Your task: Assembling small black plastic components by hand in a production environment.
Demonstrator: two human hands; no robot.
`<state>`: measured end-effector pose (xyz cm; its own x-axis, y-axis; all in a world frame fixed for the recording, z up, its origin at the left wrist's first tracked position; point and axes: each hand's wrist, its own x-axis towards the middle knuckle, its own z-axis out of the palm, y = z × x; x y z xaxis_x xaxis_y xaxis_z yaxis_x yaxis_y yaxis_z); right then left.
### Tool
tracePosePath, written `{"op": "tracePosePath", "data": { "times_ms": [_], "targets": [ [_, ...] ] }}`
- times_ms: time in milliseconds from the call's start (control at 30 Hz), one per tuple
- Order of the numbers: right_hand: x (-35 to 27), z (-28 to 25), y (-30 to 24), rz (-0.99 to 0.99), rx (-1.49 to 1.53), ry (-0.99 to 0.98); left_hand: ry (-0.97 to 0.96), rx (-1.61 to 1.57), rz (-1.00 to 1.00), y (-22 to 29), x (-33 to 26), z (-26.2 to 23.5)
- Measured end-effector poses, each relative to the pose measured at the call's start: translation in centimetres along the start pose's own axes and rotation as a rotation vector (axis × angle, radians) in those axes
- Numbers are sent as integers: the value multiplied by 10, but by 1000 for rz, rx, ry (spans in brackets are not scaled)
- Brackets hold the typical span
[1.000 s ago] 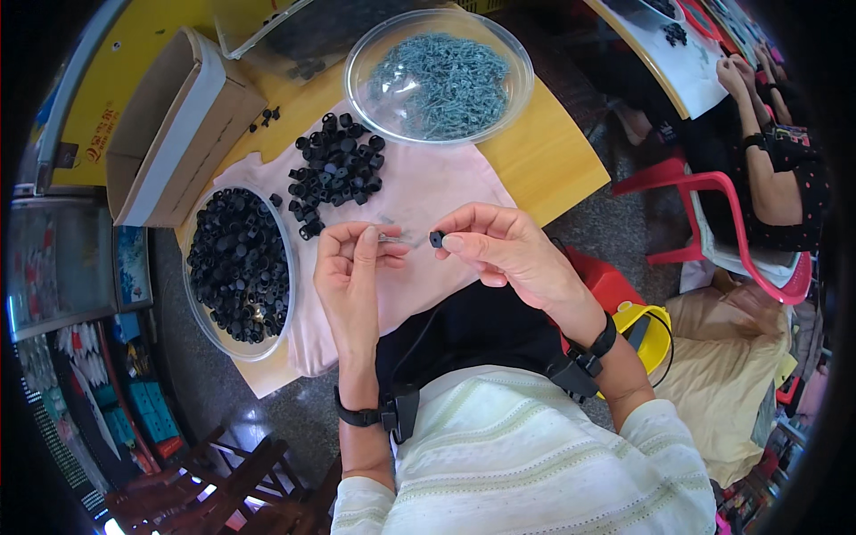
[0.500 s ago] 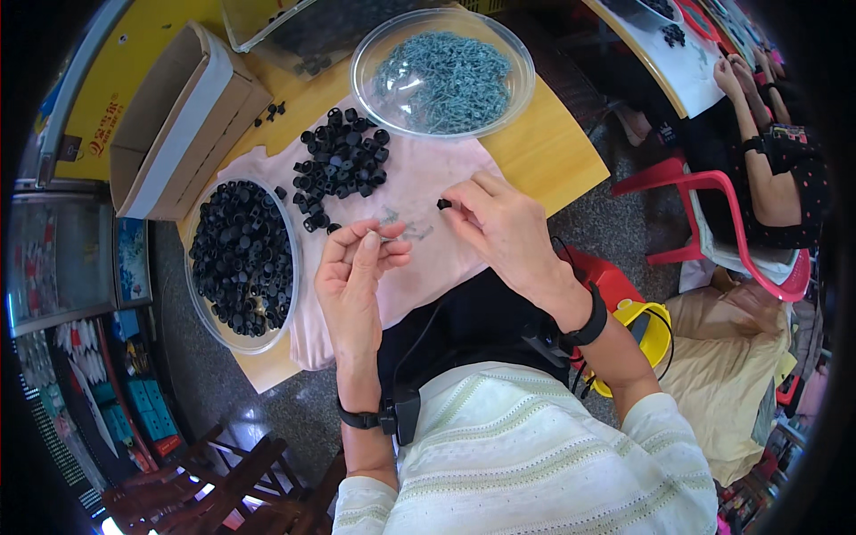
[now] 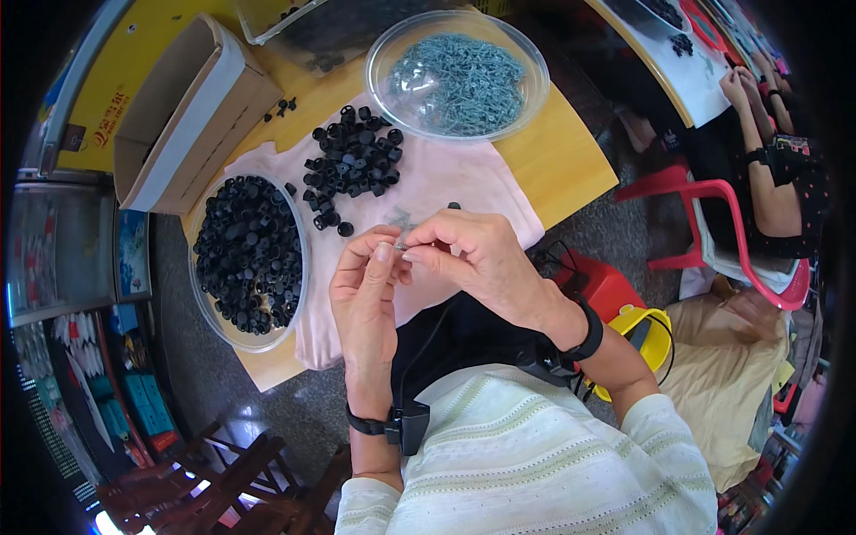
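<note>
Yellow wooden desk (image 3: 575, 156) and pale pink cloth (image 3: 473, 174), viewed from my remote post.
The desk carries a round clear plastic bowl (image 3: 379, 82) of blue-grey metal pieces and a clear plastic basin (image 3: 307, 254) of black parts. Over the cloth, my right hand (image 3: 495, 259) meets my left hand (image 3: 367, 290), near a heap of small black plastic parts (image 3: 357, 156). One lone black part (image 3: 455, 206) lies beyond the right knuckles. Smallest, a slender silvery metal piece (image 3: 399, 247): left thumb and fingers pinch it; right thumb and forefinger nearly close there, whether gripping I cannot tell.
</note>
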<state>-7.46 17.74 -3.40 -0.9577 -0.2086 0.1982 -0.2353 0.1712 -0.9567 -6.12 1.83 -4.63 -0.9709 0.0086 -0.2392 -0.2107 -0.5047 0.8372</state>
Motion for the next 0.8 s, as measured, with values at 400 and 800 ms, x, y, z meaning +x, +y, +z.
{"op": "tracePosePath", "data": {
  "times_ms": [400, 800],
  "targets": [
    [-2, 3, 8, -94, -387, 96, 40, 128, 137, 4, -4, 0],
    [-2, -31, 11, 31, -502, 163, 32, 281, 92, 1, -16, -8]
  ]
}}
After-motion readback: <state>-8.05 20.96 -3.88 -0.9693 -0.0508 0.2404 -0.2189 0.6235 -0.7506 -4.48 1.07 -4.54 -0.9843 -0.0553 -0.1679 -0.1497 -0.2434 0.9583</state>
